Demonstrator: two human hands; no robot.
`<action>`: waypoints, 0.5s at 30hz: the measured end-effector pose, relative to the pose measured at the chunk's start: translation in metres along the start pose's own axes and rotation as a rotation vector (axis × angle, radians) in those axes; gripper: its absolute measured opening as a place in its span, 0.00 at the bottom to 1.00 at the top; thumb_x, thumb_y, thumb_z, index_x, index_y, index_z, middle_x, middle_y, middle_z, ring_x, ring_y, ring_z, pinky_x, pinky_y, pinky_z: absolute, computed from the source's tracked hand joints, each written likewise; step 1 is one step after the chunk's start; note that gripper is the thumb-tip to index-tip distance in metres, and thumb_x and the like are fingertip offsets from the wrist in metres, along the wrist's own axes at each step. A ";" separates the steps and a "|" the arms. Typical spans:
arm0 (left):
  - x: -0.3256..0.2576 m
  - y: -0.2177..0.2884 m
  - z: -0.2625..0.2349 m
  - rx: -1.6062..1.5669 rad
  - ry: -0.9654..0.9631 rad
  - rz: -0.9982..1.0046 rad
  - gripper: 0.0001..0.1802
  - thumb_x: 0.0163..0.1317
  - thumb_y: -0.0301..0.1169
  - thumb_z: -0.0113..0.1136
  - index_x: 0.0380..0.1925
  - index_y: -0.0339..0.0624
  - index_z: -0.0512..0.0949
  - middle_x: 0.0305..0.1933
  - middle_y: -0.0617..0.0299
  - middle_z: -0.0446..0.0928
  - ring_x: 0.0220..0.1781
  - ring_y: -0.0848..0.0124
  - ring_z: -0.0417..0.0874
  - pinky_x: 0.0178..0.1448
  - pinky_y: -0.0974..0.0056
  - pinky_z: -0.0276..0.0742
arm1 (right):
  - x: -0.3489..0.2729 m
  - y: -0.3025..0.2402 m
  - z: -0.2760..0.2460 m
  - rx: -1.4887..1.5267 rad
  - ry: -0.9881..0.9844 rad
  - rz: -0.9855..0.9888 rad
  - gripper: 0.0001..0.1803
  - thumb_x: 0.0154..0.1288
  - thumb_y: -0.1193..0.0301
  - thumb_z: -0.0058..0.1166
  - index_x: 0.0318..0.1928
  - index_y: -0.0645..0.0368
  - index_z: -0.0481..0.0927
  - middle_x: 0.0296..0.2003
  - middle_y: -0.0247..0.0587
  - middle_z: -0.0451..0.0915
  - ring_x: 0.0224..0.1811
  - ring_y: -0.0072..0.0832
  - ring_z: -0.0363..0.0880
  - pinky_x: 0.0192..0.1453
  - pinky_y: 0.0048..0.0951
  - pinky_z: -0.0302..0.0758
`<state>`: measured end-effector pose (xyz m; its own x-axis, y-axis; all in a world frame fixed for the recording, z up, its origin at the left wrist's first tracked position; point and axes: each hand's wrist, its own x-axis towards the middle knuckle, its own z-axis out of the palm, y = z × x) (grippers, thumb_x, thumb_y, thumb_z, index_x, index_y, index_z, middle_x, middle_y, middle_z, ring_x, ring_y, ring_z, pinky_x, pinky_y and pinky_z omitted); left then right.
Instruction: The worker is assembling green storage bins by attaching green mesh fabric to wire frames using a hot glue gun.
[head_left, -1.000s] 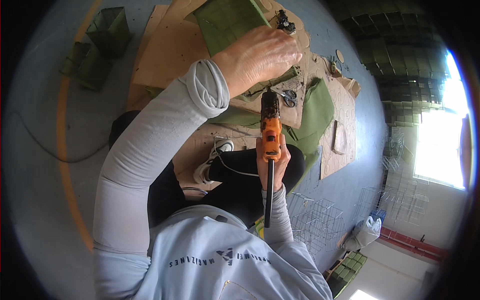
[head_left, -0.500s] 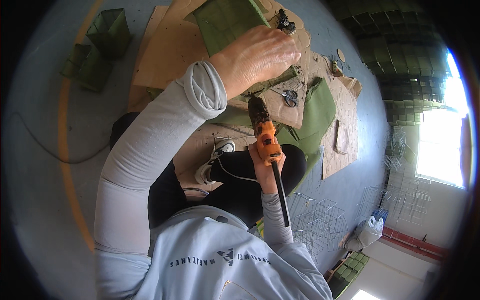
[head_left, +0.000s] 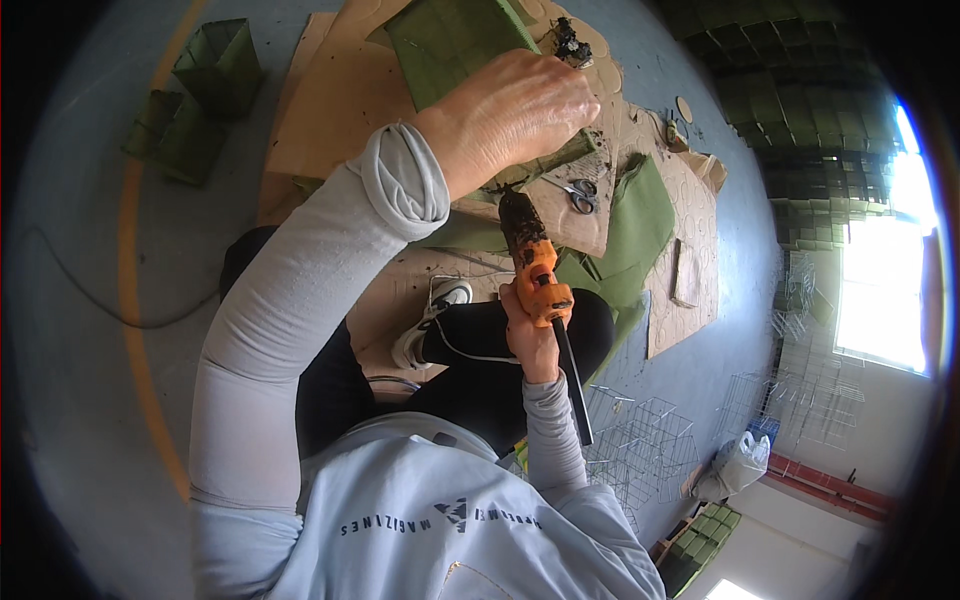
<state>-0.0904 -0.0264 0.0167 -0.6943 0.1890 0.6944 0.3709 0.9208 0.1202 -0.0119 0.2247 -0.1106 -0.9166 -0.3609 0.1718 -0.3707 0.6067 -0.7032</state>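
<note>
In my right hand (head_left: pixel 533 340) is an orange hot glue gun (head_left: pixel 540 285), its nozzle end caked in dark residue. A black glue stick (head_left: pixel 575 395) juts from its back toward me. The nozzle points away, just under my left wrist. My left hand (head_left: pixel 520 110) is closed at the near side of a green box (head_left: pixel 455 50) of stiff woven sheet, its fingertips mostly hidden. A narrow green edge (head_left: pixel 560 160) shows beneath that hand. Close by on the cardboard lie black-handled scissors (head_left: pixel 583 196).
Cardboard sheets (head_left: pixel 325 110) cover the floor before me. Green sheet (head_left: pixel 640 225) lies at the right, beyond my knee. A dark clump (head_left: pixel 570 45) sits past my left hand. Two green boxes (head_left: pixel 215 70) stand far left; wire frames (head_left: pixel 645 445) and stacked green boxes (head_left: pixel 790 90) are at right.
The glue gun has shifted slightly to the right, and its glue stick has swung right and away from me. My left hand has barely moved.
</note>
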 end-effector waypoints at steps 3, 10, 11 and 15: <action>0.001 0.000 -0.001 -0.022 -0.020 0.004 0.08 0.51 0.23 0.57 0.16 0.34 0.78 0.22 0.48 0.79 0.29 0.55 0.86 0.34 0.56 0.83 | -0.004 0.008 0.003 -0.003 0.020 -0.005 0.16 0.54 0.66 0.67 0.38 0.65 0.80 0.27 0.46 0.83 0.30 0.38 0.84 0.37 0.32 0.77; 0.001 -0.003 -0.003 -0.044 -0.032 -0.004 0.08 0.52 0.24 0.57 0.16 0.34 0.78 0.22 0.47 0.79 0.29 0.55 0.86 0.34 0.56 0.83 | -0.009 0.009 -0.009 -0.169 -0.238 0.027 0.18 0.59 0.81 0.54 0.49 0.51 0.80 0.47 0.41 0.81 0.52 0.39 0.80 0.53 0.33 0.76; 0.002 -0.003 -0.004 -0.058 -0.083 -0.028 0.08 0.52 0.24 0.57 0.16 0.34 0.78 0.22 0.47 0.79 0.29 0.55 0.86 0.35 0.56 0.83 | -0.008 0.004 -0.011 -0.057 -0.222 0.083 0.16 0.60 0.80 0.55 0.49 0.55 0.80 0.44 0.39 0.81 0.50 0.34 0.80 0.53 0.32 0.76; 0.007 -0.007 -0.008 -0.060 -0.085 -0.024 0.08 0.54 0.25 0.56 0.19 0.33 0.78 0.22 0.47 0.79 0.29 0.54 0.86 0.35 0.54 0.82 | 0.001 -0.028 -0.029 0.548 -0.117 0.385 0.13 0.61 0.78 0.57 0.47 0.66 0.78 0.38 0.36 0.81 0.48 0.26 0.79 0.53 0.30 0.74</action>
<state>-0.0925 -0.0342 0.0266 -0.7522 0.1973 0.6287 0.3878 0.9039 0.1804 -0.0071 0.2279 -0.0701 -0.9343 -0.2842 -0.2151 0.1366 0.2718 -0.9526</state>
